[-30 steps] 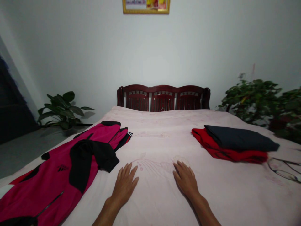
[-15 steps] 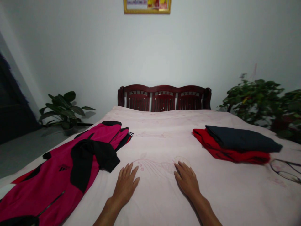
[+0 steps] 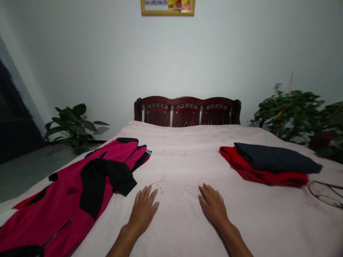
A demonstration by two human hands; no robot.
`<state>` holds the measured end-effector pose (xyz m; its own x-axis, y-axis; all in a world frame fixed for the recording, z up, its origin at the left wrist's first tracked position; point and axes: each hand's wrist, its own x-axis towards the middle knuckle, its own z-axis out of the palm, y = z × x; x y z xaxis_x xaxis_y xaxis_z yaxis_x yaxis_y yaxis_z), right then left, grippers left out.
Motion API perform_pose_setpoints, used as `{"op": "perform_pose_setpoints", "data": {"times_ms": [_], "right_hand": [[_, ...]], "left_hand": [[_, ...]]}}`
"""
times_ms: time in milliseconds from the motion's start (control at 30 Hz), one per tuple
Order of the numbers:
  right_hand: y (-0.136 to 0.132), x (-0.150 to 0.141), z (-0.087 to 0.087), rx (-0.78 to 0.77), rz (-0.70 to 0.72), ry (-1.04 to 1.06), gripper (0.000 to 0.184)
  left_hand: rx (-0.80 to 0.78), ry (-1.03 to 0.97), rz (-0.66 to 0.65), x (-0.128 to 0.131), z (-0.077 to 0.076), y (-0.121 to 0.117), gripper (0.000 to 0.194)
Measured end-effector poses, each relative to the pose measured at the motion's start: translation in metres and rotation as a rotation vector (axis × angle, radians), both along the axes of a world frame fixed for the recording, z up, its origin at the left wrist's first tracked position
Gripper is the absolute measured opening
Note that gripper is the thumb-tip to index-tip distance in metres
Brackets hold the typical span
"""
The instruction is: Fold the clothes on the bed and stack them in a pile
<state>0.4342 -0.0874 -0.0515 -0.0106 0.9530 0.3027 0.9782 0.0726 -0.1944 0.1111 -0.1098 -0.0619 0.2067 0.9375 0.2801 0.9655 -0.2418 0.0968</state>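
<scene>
Atop a pink bedspread (image 3: 182,160), the left hand (image 3: 142,211) and right hand (image 3: 212,205) lie flat, each grip open and empty, the left just beside a magenta jacket (image 3: 53,203), a navy garment (image 3: 273,159) resting on a red garment (image 3: 257,175) beyond the right.

wooden headboard (image 3: 184,101): dark red | potted plant (image 3: 72,125): floor, left | leafy plant (image 3: 289,114): right | framed picture (image 3: 167,7): wall, above | eyeglasses (image 3: 325,193): right edge
</scene>
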Motion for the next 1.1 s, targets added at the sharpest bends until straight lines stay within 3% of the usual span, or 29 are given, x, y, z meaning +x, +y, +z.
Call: {"op": "perform_pose_setpoints", "data": {"times_ms": [1100], "right_hand": [[-0.0008, -0.0005, 0.0016, -0.027, -0.012, -0.024, 0.047]], "left_hand": [[-0.009, 0.012, 0.011, 0.002, 0.0021, -0.0009, 0.049]]}}
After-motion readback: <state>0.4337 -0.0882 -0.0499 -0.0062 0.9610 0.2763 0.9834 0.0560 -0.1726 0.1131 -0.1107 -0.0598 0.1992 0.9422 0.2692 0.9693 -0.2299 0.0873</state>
